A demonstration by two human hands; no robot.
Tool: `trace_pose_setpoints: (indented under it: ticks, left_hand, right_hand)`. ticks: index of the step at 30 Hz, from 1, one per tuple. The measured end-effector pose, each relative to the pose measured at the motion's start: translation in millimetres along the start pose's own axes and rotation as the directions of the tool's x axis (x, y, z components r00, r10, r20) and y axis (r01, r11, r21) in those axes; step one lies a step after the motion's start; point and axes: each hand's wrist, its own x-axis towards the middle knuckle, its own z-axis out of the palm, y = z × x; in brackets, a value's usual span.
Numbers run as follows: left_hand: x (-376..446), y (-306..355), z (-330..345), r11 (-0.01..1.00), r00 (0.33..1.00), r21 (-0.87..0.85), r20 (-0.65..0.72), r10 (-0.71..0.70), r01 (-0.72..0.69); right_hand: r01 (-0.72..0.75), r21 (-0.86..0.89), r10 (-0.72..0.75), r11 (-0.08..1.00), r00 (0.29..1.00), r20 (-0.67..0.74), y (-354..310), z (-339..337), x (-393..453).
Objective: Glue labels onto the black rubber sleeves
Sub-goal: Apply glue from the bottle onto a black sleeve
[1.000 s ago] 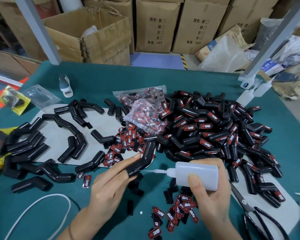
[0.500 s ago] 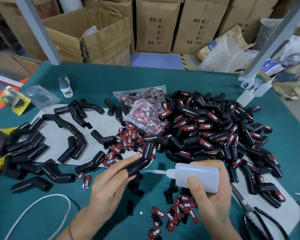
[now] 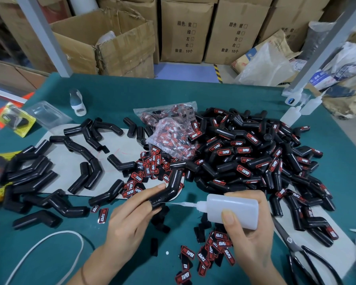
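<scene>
Left hand is pinching a bent sleeve, its long axis tilting up-right. Your right hand is gripping the bottle, its nozzle touching the sleeve's lower end.

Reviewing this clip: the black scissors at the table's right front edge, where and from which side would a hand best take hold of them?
Take the scissors by the black loop handles nearest the person, coming from above and the near side. The blades point away toward the pile of labelled sleeves, so the handles are the free end. The right hand grips the glue bottle, so it would need to set that down.
</scene>
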Motion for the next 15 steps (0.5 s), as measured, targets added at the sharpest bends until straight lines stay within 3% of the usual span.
trace_pose_setpoints:
  ticks: [15]
  left_hand:
    - [3.2,3.3,-2.1,1.0,1.0,0.0,0.004,0.004,-0.004]
  right_hand:
    - [0.005,-0.009,-0.005,1.0,1.0,-0.004,1.1,-0.8,1.0]
